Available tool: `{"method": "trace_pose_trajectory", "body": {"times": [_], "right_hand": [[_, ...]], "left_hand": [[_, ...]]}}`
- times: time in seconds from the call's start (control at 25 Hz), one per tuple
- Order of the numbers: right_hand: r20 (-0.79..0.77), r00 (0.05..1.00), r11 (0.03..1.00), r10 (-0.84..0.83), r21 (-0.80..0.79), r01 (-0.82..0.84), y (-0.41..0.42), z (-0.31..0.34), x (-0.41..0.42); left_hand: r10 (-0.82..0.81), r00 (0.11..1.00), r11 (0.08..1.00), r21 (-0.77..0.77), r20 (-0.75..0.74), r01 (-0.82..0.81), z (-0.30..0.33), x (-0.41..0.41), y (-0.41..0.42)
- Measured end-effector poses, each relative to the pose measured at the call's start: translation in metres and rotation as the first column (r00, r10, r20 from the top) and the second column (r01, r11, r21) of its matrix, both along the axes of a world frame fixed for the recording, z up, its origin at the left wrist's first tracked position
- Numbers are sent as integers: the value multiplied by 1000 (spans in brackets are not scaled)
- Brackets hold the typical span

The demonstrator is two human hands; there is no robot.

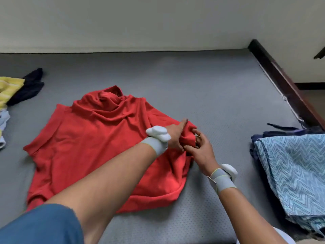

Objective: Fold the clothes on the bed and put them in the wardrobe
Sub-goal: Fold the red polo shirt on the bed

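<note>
Hands meet at the red shirt's [98, 145] right edge, mid-bed [202, 81]: left hand [175, 138] bunches a fistful of cloth, right hand [200, 148] curls in and pinches the same fold. Best to pull that sleeve out flat and smooth the wrinkled collar before folding across. Blue folded pile [295, 169] waits at right, loose clothes [19, 88] far left.

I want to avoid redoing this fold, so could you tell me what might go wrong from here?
Both the left hand and right hand grip one bunched corner of the red shirt; pulling may drag the whole shirt askew. Its collar end lies rumpled, so creases could get folded in. The folded stack lies close on the right; the shirt could knock it.
</note>
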State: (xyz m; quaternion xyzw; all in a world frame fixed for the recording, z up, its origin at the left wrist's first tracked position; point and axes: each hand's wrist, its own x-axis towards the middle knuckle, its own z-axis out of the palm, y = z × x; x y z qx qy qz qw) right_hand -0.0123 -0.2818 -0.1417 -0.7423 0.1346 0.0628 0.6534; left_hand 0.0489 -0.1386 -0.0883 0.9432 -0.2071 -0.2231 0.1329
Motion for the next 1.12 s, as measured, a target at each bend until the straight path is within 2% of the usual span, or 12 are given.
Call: {"method": "trace_pose_trajectory", "body": {"times": [0.12,0.2,0.28,0.4,0.48,0.6,0.64,0.72,0.8,0.92,1.04,1.12], "right_hand": [[37,998,995,-55,90,51,-11,-5,5],[-31,995,971,-100,213,104,-13,3,6],[-72,992,905,107,420,-68,-5,14,3],[-31,928,826,370,468,-314,6,29,-8],[-43,952,867,304,427,-257,-7,38,-6],[-9,997,977,-74,199,75,-43,42,2],[42,980,981,-196,19,195,-52,41,4],[167,935,873,-313,-336,353,-65,38,3],[177,932,814,-317,-453,363,-73,34,2],[163,977,841,-137,-502,201,-68,26,1],[317,942,740,114,-659,133,-45,25,-6],[391,874,685,289,-722,96,-31,26,-13]], "left_hand": [[-20,1000,999,-37,10,20,-7,23,-17],[23,993,942,-329,-115,-60,6,32,-4],[-18,954,793,-586,-298,-168,33,41,11],[89,940,694,-657,-329,-296,58,54,29],[266,897,578,-686,-353,-441,58,66,28],[391,852,418,-757,-349,-502,42,88,3],[409,853,441,-749,-323,-495,35,98,-10],[407,877,582,-668,-256,-465,23,105,-38],[342,925,782,-496,-164,-377,2,91,-57],[176,984,943,-284,-14,-173,-32,33,-44],[205,973,967,-174,102,-185,-51,-40,-10],[131,980,988,-105,152,-116,-52,-81,16]]}}
